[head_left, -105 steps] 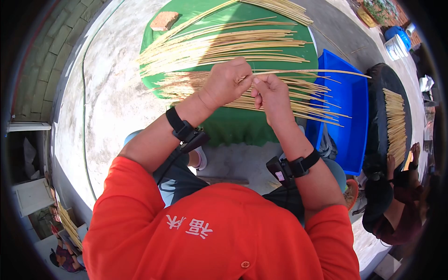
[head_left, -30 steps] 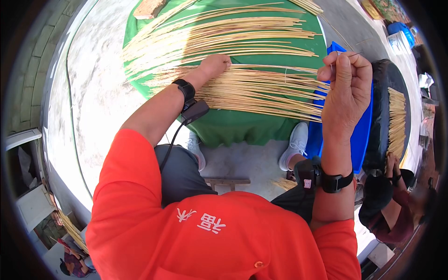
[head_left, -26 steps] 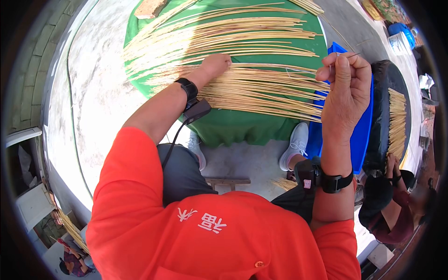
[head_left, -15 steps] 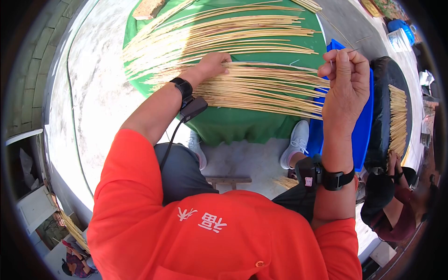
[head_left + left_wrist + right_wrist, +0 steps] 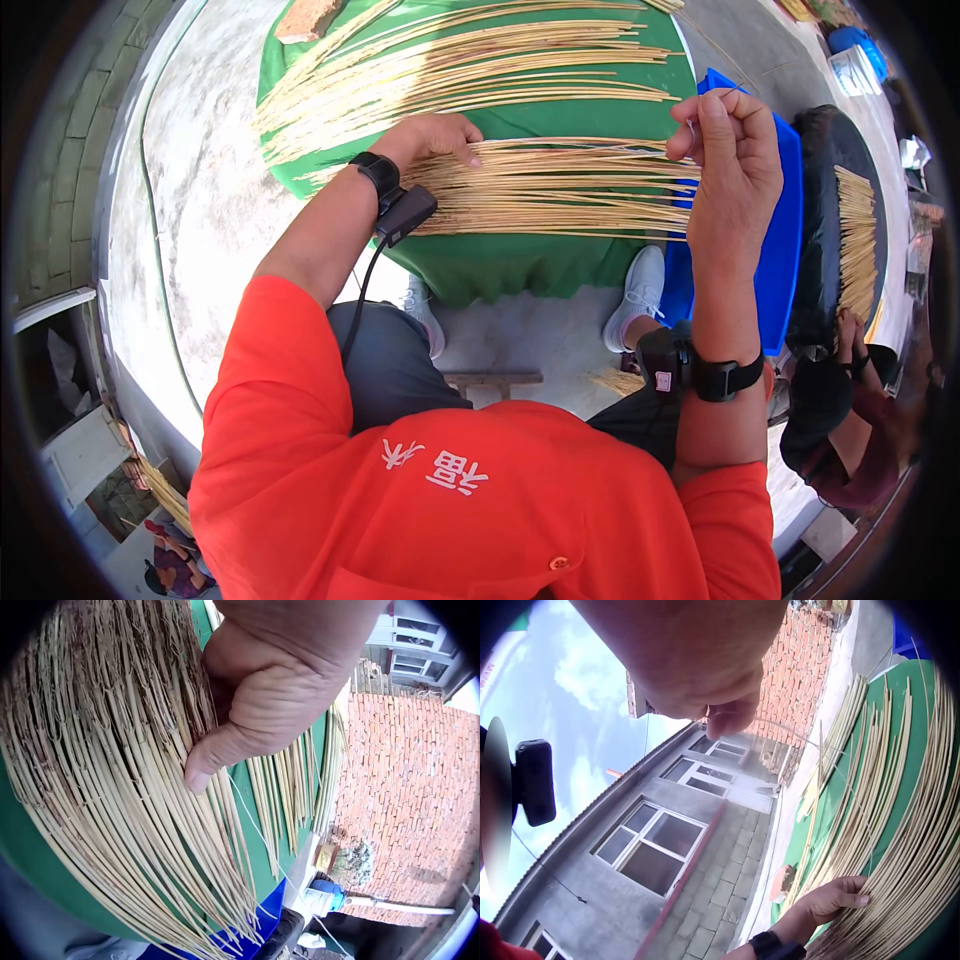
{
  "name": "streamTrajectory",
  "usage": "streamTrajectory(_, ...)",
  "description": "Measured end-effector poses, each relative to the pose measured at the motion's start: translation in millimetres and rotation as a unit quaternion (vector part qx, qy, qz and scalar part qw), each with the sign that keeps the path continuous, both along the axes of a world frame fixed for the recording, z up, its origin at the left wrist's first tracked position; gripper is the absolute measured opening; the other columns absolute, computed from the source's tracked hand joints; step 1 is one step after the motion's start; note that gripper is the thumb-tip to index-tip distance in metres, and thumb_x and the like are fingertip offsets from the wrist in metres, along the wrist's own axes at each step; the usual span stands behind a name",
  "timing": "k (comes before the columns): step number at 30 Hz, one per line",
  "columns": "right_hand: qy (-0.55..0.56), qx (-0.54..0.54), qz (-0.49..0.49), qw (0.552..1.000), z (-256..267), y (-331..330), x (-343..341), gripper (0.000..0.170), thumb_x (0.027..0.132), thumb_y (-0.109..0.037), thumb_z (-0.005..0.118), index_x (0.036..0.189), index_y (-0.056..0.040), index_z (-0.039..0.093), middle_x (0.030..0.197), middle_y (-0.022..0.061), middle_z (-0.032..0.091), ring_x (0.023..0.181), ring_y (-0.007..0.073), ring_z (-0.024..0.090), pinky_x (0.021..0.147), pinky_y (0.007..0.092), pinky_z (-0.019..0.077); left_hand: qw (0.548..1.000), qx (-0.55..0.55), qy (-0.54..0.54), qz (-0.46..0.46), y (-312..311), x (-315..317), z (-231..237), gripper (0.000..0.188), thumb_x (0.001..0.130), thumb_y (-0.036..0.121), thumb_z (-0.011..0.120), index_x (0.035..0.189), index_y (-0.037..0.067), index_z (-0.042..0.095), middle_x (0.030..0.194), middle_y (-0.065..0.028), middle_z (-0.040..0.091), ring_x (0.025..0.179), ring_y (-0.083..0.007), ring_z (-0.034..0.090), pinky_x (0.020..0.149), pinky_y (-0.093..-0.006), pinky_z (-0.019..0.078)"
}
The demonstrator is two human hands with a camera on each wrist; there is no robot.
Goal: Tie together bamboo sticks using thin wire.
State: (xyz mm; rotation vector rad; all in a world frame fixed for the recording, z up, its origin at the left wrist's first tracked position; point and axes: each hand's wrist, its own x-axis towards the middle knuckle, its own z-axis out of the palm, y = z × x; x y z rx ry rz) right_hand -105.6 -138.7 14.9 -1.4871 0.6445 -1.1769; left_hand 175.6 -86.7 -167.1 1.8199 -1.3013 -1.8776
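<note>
On the green cloth [image 5: 560,122], the near bundle of straw stalks [image 5: 570,190] lies with its stems pointing right. My left hand [image 5: 432,142] is at the bundle's far edge; in the left wrist view its thumb [image 5: 214,754] lies over the stalks [image 5: 127,765], fingers hidden beneath the palm. A thin white thread [image 5: 255,821] runs out from beside that thumb. Raised above the right ends of the stalks, my right hand [image 5: 735,165] pinches the thread between thumb and curled fingers. The right wrist view shows the thread [image 5: 795,733] running from the fingers.
More stalks [image 5: 530,50] lie across the far part of the cloth, with a brick [image 5: 308,18] at its far left. A blue tub [image 5: 778,250] stands at the right, beside a black round surface with cut stalks [image 5: 856,240]. Another person [image 5: 850,430] sits there.
From about a second ago, my left thumb has spread over the bundle and the left hand has shifted slightly left. My right hand stays raised, slightly farther left and up in view.
</note>
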Motion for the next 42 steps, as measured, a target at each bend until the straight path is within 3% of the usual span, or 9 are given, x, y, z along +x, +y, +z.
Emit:
streamTrajectory(8,0.011,-0.003,-0.001,1.000,2,2,-1,0.006,0.088,-0.008,0.050,0.088,-0.0020,0.049,0.076,0.0045,0.059,0.057,0.0053,0.050,0.053,0.0168,0.0409,0.987,-0.143,-0.067,-0.037,-6,1,-6,0.036,0.061,0.011,0.075,0.094,0.005,0.060,0.083,-0.0052,0.063,0.077,-0.0200,0.057,0.067,-0.0342,0.0416)
streamTrajectory(10,-0.004,-0.005,-0.004,1.000,3,1,-1,0.006,0.088,-0.008,0.050,0.088,-0.0020,0.049,0.076,0.0045,0.059,0.057,0.0051,0.050,0.053,0.0166,0.0407,0.953,-0.191,-0.220,-0.080,-8,-3,1,0.036,0.060,0.012,0.075,0.092,0.006,0.060,0.082,-0.0098,0.063,0.077,-0.0259,0.057,0.067,-0.0353,0.0420)
streamTrajectory(17,0.003,-0.005,-0.003,1.000,0,1,0,0.006,0.088,-0.008,0.050,0.089,-0.0019,0.050,0.076,0.0043,0.059,0.057,0.0050,0.050,0.053,0.0166,0.0409,0.930,-0.261,-0.255,-0.028,-5,-4,-2,0.038,0.060,0.021,0.075,0.093,0.008,0.061,0.083,-0.0125,0.063,0.080,-0.0326,0.057,0.070,-0.0385,0.0439)
streamTrajectory(22,0.012,-0.006,-0.007,1.000,1,1,1,0.006,0.088,-0.008,0.051,0.089,-0.0019,0.050,0.076,0.0041,0.059,0.057,0.0050,0.050,0.053,0.0166,0.0411,0.877,-0.287,-0.385,-0.029,-2,-13,15,0.045,0.059,0.022,0.076,0.100,0.011,0.059,0.089,-0.0128,0.062,0.088,-0.0327,0.057,0.074,-0.0393,0.0447)
streamTrajectory(29,0.013,0.002,0.001,1.000,0,1,2,0.007,0.088,-0.009,0.051,0.090,-0.0018,0.050,0.076,0.0042,0.059,0.058,0.0050,0.050,0.053,0.0167,0.0413,0.898,-0.255,-0.351,-0.076,2,19,0,0.043,0.061,0.014,0.075,0.100,0.007,0.059,0.092,-0.0126,0.062,0.088,-0.0314,0.057,0.074,-0.0379,0.0444)
streamTrajectory(32,0.012,0.004,0.006,1.000,-1,2,4,0.007,0.088,-0.009,0.051,0.089,-0.0018,0.050,0.076,0.0043,0.059,0.058,0.0050,0.050,0.053,0.0169,0.0413,0.947,-0.192,-0.251,-0.055,9,26,3,0.040,0.063,0.012,0.074,0.100,0.006,0.059,0.092,-0.0113,0.062,0.088,-0.0278,0.057,0.076,-0.0355,0.0434)
streamTrajectory(38,-0.004,0.025,0.028,0.999,-5,4,8,0.007,0.088,-0.008,0.051,0.088,-0.0018,0.050,0.076,0.0042,0.059,0.058,0.0054,0.051,0.053,0.0174,0.0416,0.956,-0.247,-0.122,0.102,23,33,-24,0.039,0.063,0.010,0.073,0.099,0.004,0.059,0.091,-0.0096,0.061,0.089,-0.0258,0.056,0.079,-0.0333,0.0423)
streamTrajectory(40,0.012,0.031,0.022,0.999,-7,4,9,0.007,0.088,-0.008,0.051,0.089,-0.0018,0.050,0.076,0.0043,0.059,0.058,0.0055,0.051,0.054,0.0175,0.0422,0.777,-0.489,-0.383,0.101,26,9,-7,0.037,0.061,0.009,0.072,0.095,0.005,0.060,0.087,-0.0088,0.059,0.087,-0.0274,0.054,0.078,-0.0352,0.0436)
streamTrajectory(42,0.016,0.032,0.020,0.999,-8,5,10,0.008,0.089,-0.010,0.050,0.089,-0.0024,0.050,0.077,0.0045,0.059,0.059,0.0058,0.051,0.055,0.0174,0.0411,0.741,-0.515,-0.420,0.095,29,-2,4,0.027,0.065,0.007,0.068,0.091,0.010,0.061,0.086,-0.0071,0.056,0.087,-0.0266,0.053,0.078,-0.0345,0.0431)
